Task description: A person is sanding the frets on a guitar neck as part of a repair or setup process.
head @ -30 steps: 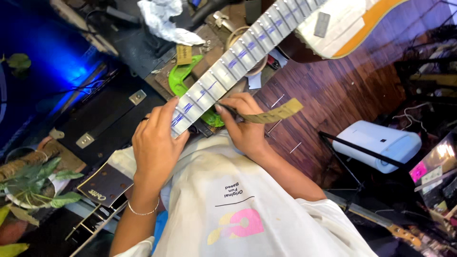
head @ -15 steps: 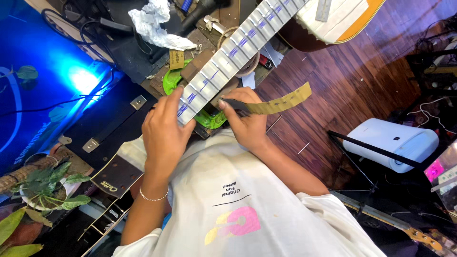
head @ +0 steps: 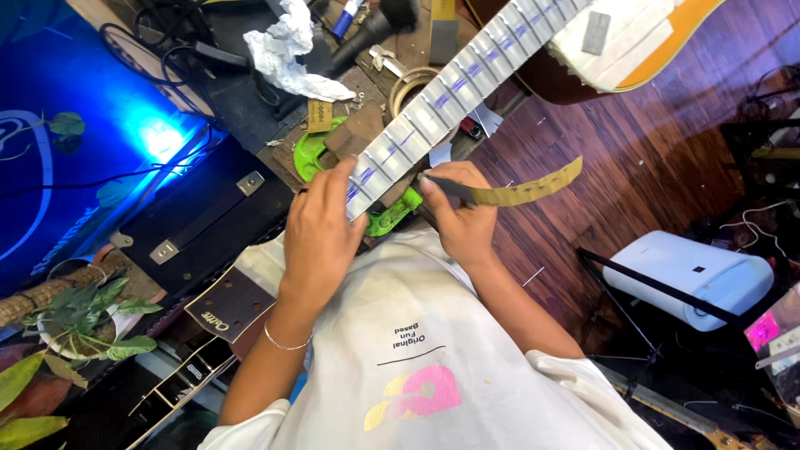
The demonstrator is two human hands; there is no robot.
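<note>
1. One guitar neck (head: pixel 454 92) runs from frame centre to the upper right; likely stiff, heavy, masked with tape. The left hand (head: pixel 321 237) grasps its near end.
2. The right hand (head: pixel 462 221) pinches a limp sandpaper strip (head: pixel 521 192) against the neck's edge.
3. No containers show; a green clamp (head: pixel 310 154) sits beneath.

A small tan label (head: pixel 319 115) lies beside the green clamp (head: pixel 310 154).
</note>
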